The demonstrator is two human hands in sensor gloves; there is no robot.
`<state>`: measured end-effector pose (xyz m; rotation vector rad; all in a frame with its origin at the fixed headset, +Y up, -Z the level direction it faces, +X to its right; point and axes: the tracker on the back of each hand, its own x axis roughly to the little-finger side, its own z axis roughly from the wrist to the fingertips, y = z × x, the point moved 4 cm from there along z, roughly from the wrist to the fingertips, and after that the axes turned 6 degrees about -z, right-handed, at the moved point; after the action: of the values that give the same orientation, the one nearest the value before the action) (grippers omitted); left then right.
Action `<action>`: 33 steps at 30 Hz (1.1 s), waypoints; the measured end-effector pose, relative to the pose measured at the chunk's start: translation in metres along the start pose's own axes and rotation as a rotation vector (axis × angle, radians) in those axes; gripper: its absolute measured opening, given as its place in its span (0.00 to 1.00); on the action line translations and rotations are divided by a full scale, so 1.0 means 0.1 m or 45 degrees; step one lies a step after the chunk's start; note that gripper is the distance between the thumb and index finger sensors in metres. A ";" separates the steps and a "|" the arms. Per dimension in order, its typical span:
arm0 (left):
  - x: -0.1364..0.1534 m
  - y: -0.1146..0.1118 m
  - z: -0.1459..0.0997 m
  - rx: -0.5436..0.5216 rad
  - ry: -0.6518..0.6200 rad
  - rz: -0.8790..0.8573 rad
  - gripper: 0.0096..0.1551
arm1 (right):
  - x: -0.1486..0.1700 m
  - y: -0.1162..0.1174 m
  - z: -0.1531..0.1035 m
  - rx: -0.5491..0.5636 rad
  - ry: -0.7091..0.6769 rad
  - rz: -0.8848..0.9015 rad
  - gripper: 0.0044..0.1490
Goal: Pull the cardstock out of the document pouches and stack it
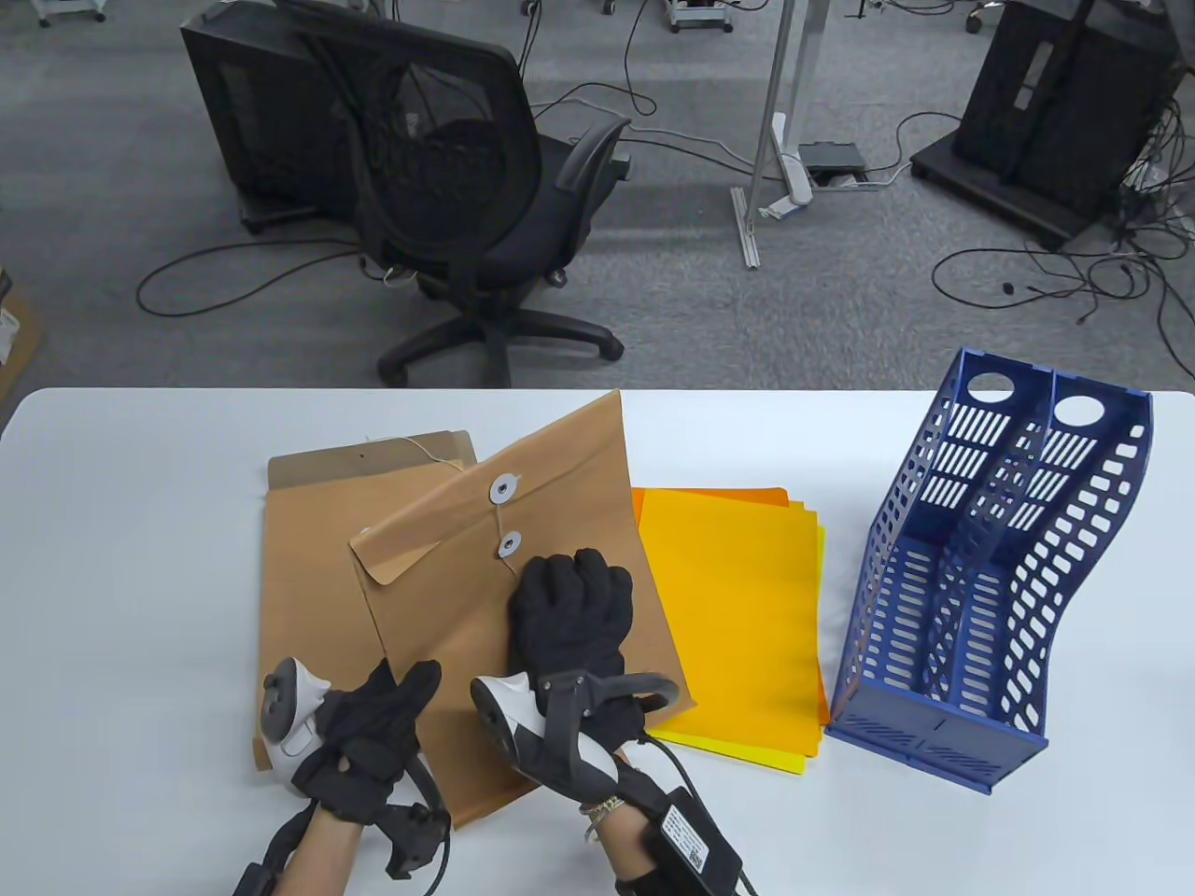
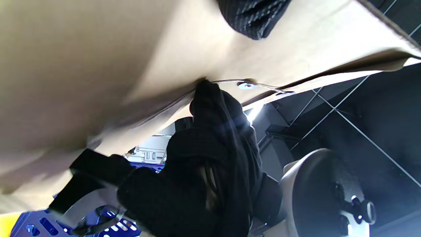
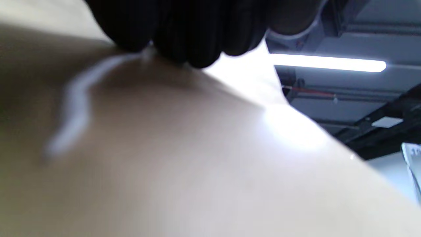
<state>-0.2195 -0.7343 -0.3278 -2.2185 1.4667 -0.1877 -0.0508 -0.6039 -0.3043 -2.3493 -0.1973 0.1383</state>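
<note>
Two brown document pouches lie overlapped on the white table. The top pouch point(image 1: 560, 485) lies tilted, its flap shut, with two round string buttons point(image 1: 504, 487). The lower pouch point(image 1: 308, 579) has its flap open at the back. My right hand point(image 1: 546, 588) is curled just below the lower button and pinches the white closure string point(image 3: 75, 102) against the pouch point(image 3: 197, 164). My left hand point(image 1: 401, 695) holds the top pouch's near left edge; one fingertip point(image 2: 253, 16) presses on the paper point(image 2: 98, 49). A stack of yellow and orange cardstock point(image 1: 738, 616) lies right of the pouches.
A blue perforated two-slot file rack point(image 1: 990, 579) stands at the table's right end, close to the cardstock. A black office chair point(image 1: 467, 205) stands beyond the far table edge. Bare white table point(image 1: 131, 560) lies left of the pouches.
</note>
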 end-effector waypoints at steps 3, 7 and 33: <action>0.01 0.00 -0.01 -0.006 0.014 0.024 0.27 | 0.02 0.00 0.01 0.029 -0.041 -0.045 0.24; 0.03 0.01 -0.02 -0.069 0.044 0.086 0.28 | 0.04 -0.05 0.01 -0.027 -0.091 0.163 0.26; 0.12 -0.04 -0.02 0.009 0.096 0.086 0.28 | 0.07 0.14 -0.31 -0.183 -0.317 0.226 0.26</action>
<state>-0.2122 -0.7445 -0.3261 -2.1742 1.5760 -0.2562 -0.0379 -0.6337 -0.2922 -2.4865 -0.1224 0.5197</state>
